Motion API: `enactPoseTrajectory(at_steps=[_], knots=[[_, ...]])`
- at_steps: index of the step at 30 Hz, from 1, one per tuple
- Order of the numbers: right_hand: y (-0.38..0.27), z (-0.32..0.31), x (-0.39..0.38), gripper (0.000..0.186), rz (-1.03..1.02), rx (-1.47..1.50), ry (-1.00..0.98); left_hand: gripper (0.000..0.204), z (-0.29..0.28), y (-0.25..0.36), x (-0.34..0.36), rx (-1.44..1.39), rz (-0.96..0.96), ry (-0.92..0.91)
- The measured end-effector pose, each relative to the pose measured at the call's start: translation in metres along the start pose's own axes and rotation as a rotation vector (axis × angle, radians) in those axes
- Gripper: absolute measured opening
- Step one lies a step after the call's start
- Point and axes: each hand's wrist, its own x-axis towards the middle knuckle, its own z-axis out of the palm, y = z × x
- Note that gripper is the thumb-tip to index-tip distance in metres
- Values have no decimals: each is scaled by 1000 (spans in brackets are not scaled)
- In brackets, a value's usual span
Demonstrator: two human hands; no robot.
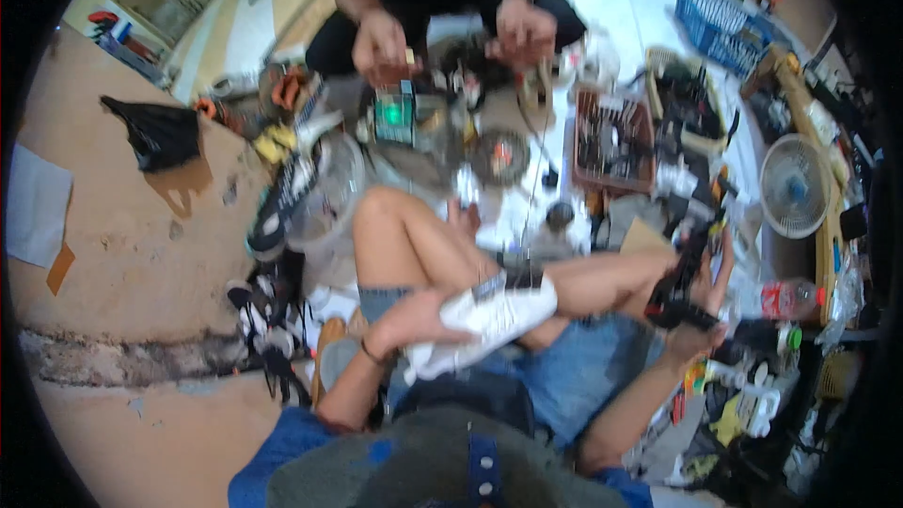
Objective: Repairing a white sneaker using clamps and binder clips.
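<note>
A white shoe [499,315] lies tilted across my lap, blurred by motion, with dark marks along its upper end. My left hand [423,322] is closed on its near left side. Off to the right, past my bent leg, my right hand [704,327] grips a black object [679,296] with long, angular parts; its exact kind is too blurred to make out. Some fingers of that hand reach up beside the black object.
Opposite me sits another person with both hands [381,47] raised over the clutter. A brown basket [649,155] of tools, a blue crate [720,28], a white fan-like round grille [795,186] and a bottle [790,299] stand right. Dark shoes [282,207] lie left.
</note>
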Motion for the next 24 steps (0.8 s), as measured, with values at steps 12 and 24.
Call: enactPoseTrajectory(at_steps=[12, 24], knots=[[-14, 50, -42, 134, 118, 633, -395, 65, 9, 47, -17, 132, -196, 30], [-81, -8, 12, 123, -82, 392, -417, 79, 18, 46, -57, 279, -139, 285]])
